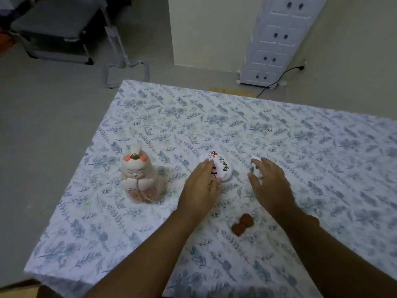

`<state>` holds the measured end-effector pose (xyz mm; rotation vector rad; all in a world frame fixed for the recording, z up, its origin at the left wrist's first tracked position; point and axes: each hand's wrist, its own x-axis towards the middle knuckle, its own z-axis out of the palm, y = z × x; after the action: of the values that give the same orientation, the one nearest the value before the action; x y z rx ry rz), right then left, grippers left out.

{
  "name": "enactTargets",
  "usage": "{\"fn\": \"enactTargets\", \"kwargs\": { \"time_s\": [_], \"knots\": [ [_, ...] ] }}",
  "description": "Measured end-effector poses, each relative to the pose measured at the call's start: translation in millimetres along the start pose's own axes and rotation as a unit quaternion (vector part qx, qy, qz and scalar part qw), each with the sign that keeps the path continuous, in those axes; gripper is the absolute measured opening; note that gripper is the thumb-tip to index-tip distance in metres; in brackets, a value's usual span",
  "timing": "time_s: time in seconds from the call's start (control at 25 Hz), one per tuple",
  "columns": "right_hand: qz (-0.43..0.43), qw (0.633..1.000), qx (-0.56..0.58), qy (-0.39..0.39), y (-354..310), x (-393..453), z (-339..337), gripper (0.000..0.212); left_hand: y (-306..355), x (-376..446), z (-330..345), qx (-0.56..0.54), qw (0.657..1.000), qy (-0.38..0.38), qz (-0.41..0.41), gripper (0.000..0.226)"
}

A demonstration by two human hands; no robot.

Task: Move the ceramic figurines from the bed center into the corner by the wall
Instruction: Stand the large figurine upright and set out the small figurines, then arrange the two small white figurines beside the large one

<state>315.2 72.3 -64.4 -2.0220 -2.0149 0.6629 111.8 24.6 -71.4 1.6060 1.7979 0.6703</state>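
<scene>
Spread with a blue-leaf floral sheet, the bed [214, 117] holds every piece mid-mattress, so I judge nothing moved to the wall corner yet. Left hand [199, 186] curls loosely onto the round white painted ceramic figurine [221, 166], right hand [270, 183] cups a smaller white figurine [256, 168]; neither looks lifted. Left of them stands the tall pink-and-cream ceramic doll [138, 179] untouched, and a small brown double-lobed piece [242, 226] lies nearer.

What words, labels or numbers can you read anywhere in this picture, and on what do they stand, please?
None can be read.
The white egg figurine under the left hand bears dark brush marks, too blurred to tell whether they are writing.
The doll figurine and the bedsheet show only painted and printed patterns.
</scene>
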Motion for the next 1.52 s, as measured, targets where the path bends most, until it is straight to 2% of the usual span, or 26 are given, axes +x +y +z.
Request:
{"fn": "enactTargets", "kwargs": {
  "time_s": [0.12, 0.2, 0.36, 0.52, 0.68, 0.8, 0.92, 1.24, 1.4, 1.52],
  "knots": [
    [0.079, 0.995, 0.030, -0.051, 38, 27, 3, 0.057, -1, 26, 32, 0.038, 0.998, -0.015, -0.052, 0.062],
    [0.080, 0.992, 0.045, -0.082, 53, 37, 8, 0.058, 0, 33, 44, 0.043, 0.998, -0.001, -0.053, 0.064],
    [0.048, 0.989, 0.132, -0.057, 66, 43, 13, 0.059, 14, 45, 56, 0.022, 0.998, 0.030, -0.047, 0.058],
    [0.035, 0.986, 0.160, -0.043, 59, 52, 11, 0.069, 34, 58, 55, -0.003, 0.997, 0.067, -0.043, 0.057],
    [-0.005, 0.988, 0.151, -0.038, 45, 59, 10, 0.061, 46, 67, 46, 0.054, 0.996, 0.071, 0.008, 0.059],
    [-0.045, 0.992, 0.114, -0.038, 38, 58, 11, 0.058, 48, 64, 48, 0.114, 0.992, 0.058, 0.008, 0.077],
    [-0.067, 0.992, 0.092, -0.056, 39, 50, 15, 0.060, 45, 55, 56, 0.115, 0.992, 0.056, -0.005, 0.075],
    [-0.056, 0.989, 0.133, -0.034, 41, 44, 24, 0.060, 32, 53, 60, 0.068, 0.995, 0.070, 0.006, 0.066],
    [-0.045, 0.988, 0.144, -0.025, 41, 40, 16, 0.067, 39, 48, 55, 0.053, 0.997, 0.060, 0.004, 0.085],
    [-0.056, 0.988, 0.141, -0.001, 47, 20, 1, 0.062, 51, 23, 53, 0.061, 0.995, 0.070, 0.047, 0.082]
  ]
}}
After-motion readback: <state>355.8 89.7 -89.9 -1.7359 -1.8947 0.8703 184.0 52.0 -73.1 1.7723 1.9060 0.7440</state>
